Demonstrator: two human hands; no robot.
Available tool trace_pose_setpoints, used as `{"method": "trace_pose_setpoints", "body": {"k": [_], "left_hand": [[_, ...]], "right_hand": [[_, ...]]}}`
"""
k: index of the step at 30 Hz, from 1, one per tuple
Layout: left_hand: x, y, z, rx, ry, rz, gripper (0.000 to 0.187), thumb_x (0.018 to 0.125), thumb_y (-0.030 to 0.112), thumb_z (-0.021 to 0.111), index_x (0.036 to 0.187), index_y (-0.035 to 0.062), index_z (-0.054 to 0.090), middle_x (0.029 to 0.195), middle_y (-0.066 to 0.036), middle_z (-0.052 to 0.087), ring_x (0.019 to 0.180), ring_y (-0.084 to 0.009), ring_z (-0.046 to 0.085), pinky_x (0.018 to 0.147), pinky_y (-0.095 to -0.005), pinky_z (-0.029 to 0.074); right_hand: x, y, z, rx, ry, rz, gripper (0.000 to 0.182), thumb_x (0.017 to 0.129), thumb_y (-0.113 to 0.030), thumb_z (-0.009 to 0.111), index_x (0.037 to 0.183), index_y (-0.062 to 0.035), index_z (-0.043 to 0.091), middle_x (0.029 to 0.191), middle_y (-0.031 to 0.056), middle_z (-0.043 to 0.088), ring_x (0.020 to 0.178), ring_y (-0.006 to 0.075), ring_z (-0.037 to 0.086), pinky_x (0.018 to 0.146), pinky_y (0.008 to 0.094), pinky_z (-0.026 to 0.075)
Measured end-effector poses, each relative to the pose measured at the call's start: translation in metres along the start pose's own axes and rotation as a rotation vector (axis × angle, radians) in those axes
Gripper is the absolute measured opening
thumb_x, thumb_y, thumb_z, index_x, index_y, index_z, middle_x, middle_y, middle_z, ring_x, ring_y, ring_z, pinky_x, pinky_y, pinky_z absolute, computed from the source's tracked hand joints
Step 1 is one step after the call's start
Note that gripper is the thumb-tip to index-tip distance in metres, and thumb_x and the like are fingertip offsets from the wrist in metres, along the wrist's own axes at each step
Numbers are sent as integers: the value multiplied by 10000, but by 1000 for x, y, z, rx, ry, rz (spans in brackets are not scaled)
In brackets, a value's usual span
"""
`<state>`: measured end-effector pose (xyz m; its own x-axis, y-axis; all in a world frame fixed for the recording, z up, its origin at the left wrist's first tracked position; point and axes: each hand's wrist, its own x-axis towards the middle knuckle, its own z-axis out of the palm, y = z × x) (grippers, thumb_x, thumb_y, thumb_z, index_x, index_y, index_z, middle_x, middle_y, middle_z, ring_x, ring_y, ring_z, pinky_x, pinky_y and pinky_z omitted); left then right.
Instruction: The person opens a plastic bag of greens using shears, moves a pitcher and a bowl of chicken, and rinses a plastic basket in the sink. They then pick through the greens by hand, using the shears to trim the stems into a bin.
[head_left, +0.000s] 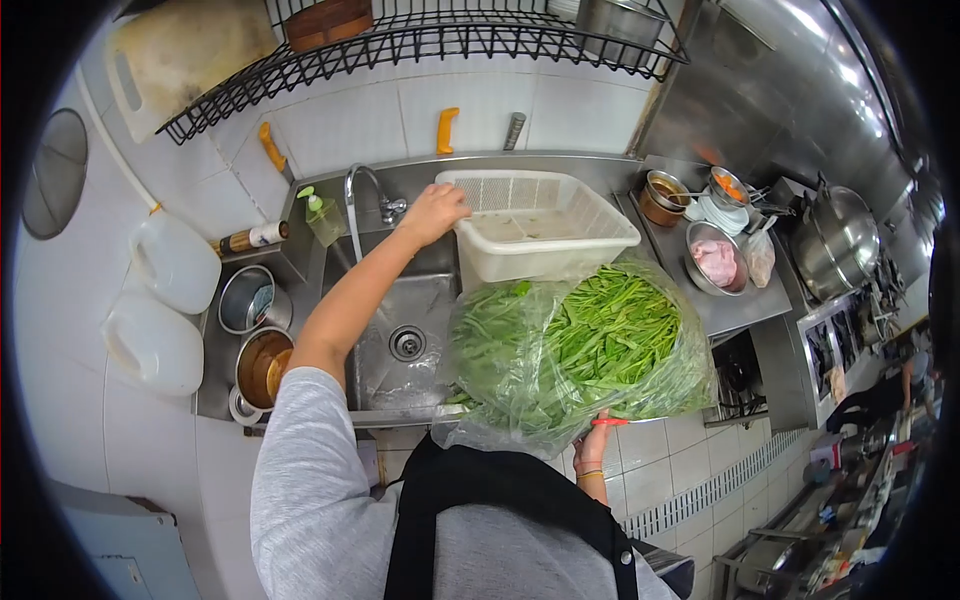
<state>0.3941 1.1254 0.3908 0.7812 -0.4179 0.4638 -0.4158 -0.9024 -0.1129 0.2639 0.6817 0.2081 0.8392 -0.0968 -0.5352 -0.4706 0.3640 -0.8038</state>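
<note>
Currently, left hand (437,213): closed over left rim of white basket (500,262).
Right hand (592,450): at lower edge of clear plastic bag (480,435), next to small red item (610,422); partly hidden, so cannot tell whether gripping.
Leafy greens (615,330): inside bag, bulky; seen through film at left, more plainly at right.
Bag position: directly in front of basket, right of sink (385,380).
Basket: white, meshed walls, small dark bits on floor of it.
Tap (392,208): behind sink, with green-topped pump bottle (324,220) to left.
Steel surface (740,318), right side: carries metal bowl (738,284) with pink contents and pot (660,208) of brown liquid.
Wire rack (540,45): on tiled wall, above yellow handle (446,132).
</note>
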Motion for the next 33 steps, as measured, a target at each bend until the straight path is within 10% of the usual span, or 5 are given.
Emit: {"method": "trace_pose_setpoints", "body": {"k": [9, 22, 24, 30, 33], "left_hand": [[-17, -16, 53, 146, -412, -460, 300, 719, 82, 578, 987, 203, 636, 1051, -67, 488, 1039, -243, 455, 836, -397, 415], [-25, -13, 110, -16, -135, -706, 343, 750, 160, 569, 1077, 137, 467, 1027, -148, 464, 886, -365, 545, 686, -435, 497], [-32, -4, 106, -224, 56, -1022, 436, 779, 204, 556, 1170, 93, 398, 1083, -168, 456, 931, -399, 530, 732, -452, 482], [-67, 36, 168, -817, -186, -720, 361, 839, 293, 504, 979, -35, 561, 902, -229, 606, 893, -354, 579, 777, -407, 445], [-71, 98, 189, -1064, -286, -763, 379, 913, 303, 374, 1131, 27, 513, 1113, -228, 538, 1056, -324, 516, 884, -351, 395]], "right_hand": [[-2, 5, -1, -11, 15, -19, 652, 830, -560, 441, 1333, -191, 248, 1317, 46, 356, 1144, 265, 398, 800, 466, 403], [-9, 7, 15, 123, 187, -238, 386, 890, -278, 500, 1181, -36, 421, 1130, 65, 488, 1021, 169, 471, 865, 312, 406], [-13, 4, 6, 177, 133, -247, 256, 863, -196, 550, 1075, -62, 498, 1002, 35, 553, 920, 137, 520, 798, 290, 441], [-31, -3, -9, 307, 50, -238, 246, 807, -62, 574, 1048, -71, 529, 932, 39, 589, 823, 181, 582, 715, 329, 502], [-39, -5, 0, 396, 91, -185, 178, 782, -44, 588, 949, -88, 544, 883, 17, 578, 791, 153, 562, 711, 303, 486]]}}
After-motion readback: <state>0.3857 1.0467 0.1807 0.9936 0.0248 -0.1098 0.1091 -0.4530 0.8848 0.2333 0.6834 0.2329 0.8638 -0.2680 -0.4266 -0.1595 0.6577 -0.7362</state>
